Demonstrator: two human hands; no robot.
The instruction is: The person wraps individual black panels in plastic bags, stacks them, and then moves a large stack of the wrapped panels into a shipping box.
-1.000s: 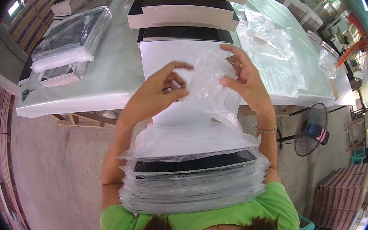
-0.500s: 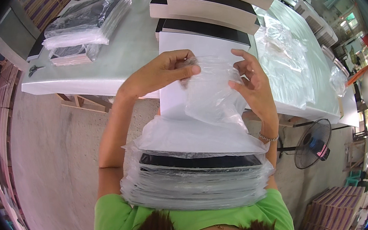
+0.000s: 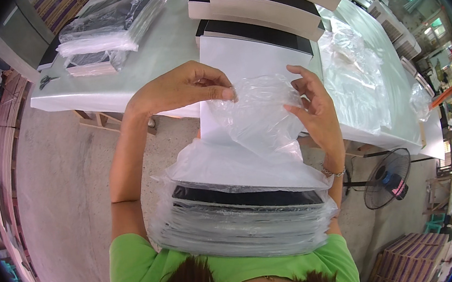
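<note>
A clear plastic bag (image 3: 261, 110) hangs crumpled in front of me over a white sheet-like surface (image 3: 239, 59). My left hand (image 3: 187, 87) pinches the bag's left edge between thumb and fingers. At the bag's right edge, my right hand (image 3: 313, 104) has curved fingers spread apart, with thumb and forefinger well separated and the plastic touching the fingers. Close to my body lies a stack of plastic-wrapped flat items (image 3: 246, 224). A black strip (image 3: 243, 195) shows through the wrap near its top, and a white sheet under film covers the upper side.
Stepped stacks of thick black-and-cream blocks (image 3: 261, 6) rise on the table (image 3: 167, 53). Wrapped packs (image 3: 112, 23) and scissors (image 3: 48, 81) lie at left. Loose plastic bags (image 3: 355, 83) cover the right side. A fan (image 3: 387, 179) stands at right, above stacked brown cartons (image 3: 409, 259).
My left hand has drawn left and slightly down with the bag's edge, spreading the plastic wider. My right hand has shifted slightly right. The whole view has tilted a little.
</note>
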